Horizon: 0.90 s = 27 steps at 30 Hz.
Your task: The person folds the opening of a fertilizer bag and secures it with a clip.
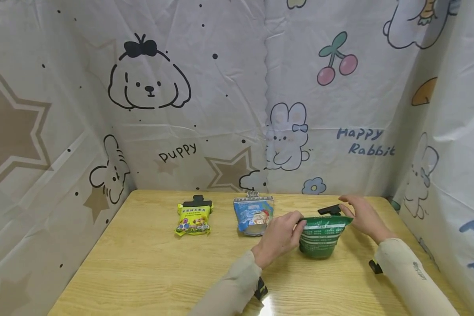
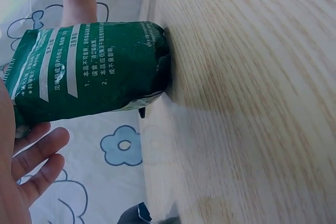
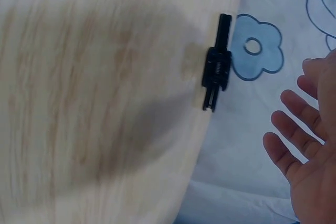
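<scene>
A green bag (image 1: 320, 241) with white print stands on the table, its bottom on the wood. My left hand (image 1: 278, 237) pinches the bag's upper left corner between thumb and fingers; in the left wrist view the other fingers (image 2: 44, 150) are loosely spread. Behind the bag lies a black clip (image 1: 328, 210), seen whole on the wood in the right wrist view. My right hand (image 1: 365, 217) reaches over the table just right of the clip. Its fingers (image 3: 296, 121) are extended and apart, holding nothing.
To the left sit a yellow bag (image 1: 193, 220) with a black clip (image 1: 198, 201) across its top and a blue bag (image 1: 253, 215) with a pale clip (image 1: 253, 198). A printed cloth (image 1: 221, 87) hangs behind the wooden table (image 1: 142, 263) and along both sides.
</scene>
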Tool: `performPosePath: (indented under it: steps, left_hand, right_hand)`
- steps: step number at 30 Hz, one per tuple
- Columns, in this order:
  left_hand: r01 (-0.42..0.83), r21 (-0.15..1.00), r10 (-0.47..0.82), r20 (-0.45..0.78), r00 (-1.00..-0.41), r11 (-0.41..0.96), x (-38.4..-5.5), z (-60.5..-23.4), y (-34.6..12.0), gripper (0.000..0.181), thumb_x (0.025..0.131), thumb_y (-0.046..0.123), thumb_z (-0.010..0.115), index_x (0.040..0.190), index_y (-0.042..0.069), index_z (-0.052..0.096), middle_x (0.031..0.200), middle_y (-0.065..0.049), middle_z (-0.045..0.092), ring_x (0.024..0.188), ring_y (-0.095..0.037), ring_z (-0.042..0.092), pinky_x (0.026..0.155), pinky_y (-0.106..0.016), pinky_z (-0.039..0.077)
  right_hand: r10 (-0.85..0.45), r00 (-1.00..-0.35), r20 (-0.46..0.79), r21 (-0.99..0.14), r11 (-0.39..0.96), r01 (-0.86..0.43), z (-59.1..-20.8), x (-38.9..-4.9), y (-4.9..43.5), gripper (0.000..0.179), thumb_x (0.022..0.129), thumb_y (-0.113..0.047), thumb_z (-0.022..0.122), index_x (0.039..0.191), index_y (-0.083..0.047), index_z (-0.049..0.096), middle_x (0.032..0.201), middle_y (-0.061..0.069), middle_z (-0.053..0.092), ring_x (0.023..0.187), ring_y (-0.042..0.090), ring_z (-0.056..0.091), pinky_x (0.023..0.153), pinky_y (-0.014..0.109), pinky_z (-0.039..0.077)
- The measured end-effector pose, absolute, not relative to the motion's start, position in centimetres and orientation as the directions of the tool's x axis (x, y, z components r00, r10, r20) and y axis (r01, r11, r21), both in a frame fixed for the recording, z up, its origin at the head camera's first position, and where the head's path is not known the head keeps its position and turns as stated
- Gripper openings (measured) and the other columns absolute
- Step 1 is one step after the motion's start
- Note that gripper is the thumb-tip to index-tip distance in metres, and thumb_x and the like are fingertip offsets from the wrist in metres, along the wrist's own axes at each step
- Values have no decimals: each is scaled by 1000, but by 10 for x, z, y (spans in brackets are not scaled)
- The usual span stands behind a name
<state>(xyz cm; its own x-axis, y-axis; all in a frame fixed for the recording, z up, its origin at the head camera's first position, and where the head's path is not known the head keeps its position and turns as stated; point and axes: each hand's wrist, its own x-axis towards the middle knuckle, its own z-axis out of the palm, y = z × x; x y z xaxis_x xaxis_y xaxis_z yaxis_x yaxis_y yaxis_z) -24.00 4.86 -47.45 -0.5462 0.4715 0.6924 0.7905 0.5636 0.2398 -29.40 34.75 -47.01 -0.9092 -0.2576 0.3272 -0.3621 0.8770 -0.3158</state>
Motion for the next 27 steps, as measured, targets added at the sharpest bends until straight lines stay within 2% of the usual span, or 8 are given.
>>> performPosePath:
  steps: [6,14,19,23,27]
  left_hand:
    - [790,235,475,690,-546,566,-243,-473,50,16,106,21,52,97,14,62,76,5,64,57,1,45,50,-9,29]
    - [785,231,473,689,-549,576,-242,-473,49,13,105,20,53,97,14,62,76,5,64,57,0,45,51,-9,29]
    - [791,229,477,692,-542,568,-241,-473,50,13,105,20,53,98,14,62,77,5,65,58,0,47,51,-9,29]
    - [791,227,477,693,-541,568,-240,-473,50,15,106,21,53,97,14,63,78,5,65,58,1,47,51,-8,29]
    - [792,231,480,689,-543,565,-239,-473,50,15,106,21,52,98,13,63,78,5,66,58,1,46,51,-8,29]
  right_hand:
    - [-243,-943,227,-359,879,-313,-477,-305,347,44,106,-23,53,142,3,50,145,31,51,136,51,42,112,70,32]
    - [-332,-924,188,-266,889,-374,-488,-327,349,45,104,-16,56,142,7,50,141,35,53,130,56,48,108,68,38]
    - [-383,-912,148,-219,886,-408,-499,-336,355,44,103,-9,53,144,8,48,143,40,48,127,60,48,104,69,42]
    - [-426,-898,114,-243,864,-441,-504,-337,358,39,104,-6,49,141,7,53,141,42,48,125,61,50,102,68,44]
    - [-410,-910,67,-328,852,-408,-500,-334,355,35,104,-7,48,135,7,58,137,39,54,124,59,52,103,69,43]
